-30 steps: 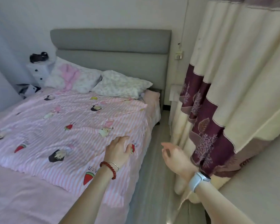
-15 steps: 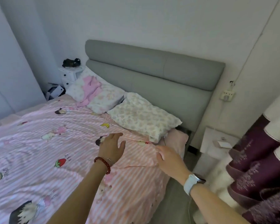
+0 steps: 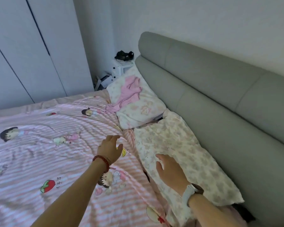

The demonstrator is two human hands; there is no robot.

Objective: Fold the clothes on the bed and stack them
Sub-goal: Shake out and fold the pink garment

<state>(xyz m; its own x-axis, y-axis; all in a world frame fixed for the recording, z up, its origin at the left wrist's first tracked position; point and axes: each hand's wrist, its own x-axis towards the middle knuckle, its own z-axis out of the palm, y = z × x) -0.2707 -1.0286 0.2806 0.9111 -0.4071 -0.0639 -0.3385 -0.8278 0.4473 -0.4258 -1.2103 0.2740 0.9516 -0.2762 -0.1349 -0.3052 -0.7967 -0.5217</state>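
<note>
A crumpled pink garment [image 3: 129, 94] lies on the far floral pillow [image 3: 143, 112] against the headboard. My left hand [image 3: 109, 149], with a red bead bracelet on the wrist, hovers open over the pink striped cartoon blanket [image 3: 47, 153], well short of the garment. Beside it my right hand [image 3: 170, 172], a white watch on its wrist, rests flat and open on the near floral pillow [image 3: 179, 145]. Neither hand holds anything.
The grey padded headboard [image 3: 211, 95] runs along the right. A white nightstand [image 3: 120, 69] with a black object [image 3: 124, 55] on top stands in the far corner. Pale wardrobe doors [image 3: 31, 51] close off the left side beyond the bed.
The view has swung left and moved toward the head of the bed. Both hands have travelled from the blanket's side edge up to the pillows; the right hand now lies on the near pillow.
</note>
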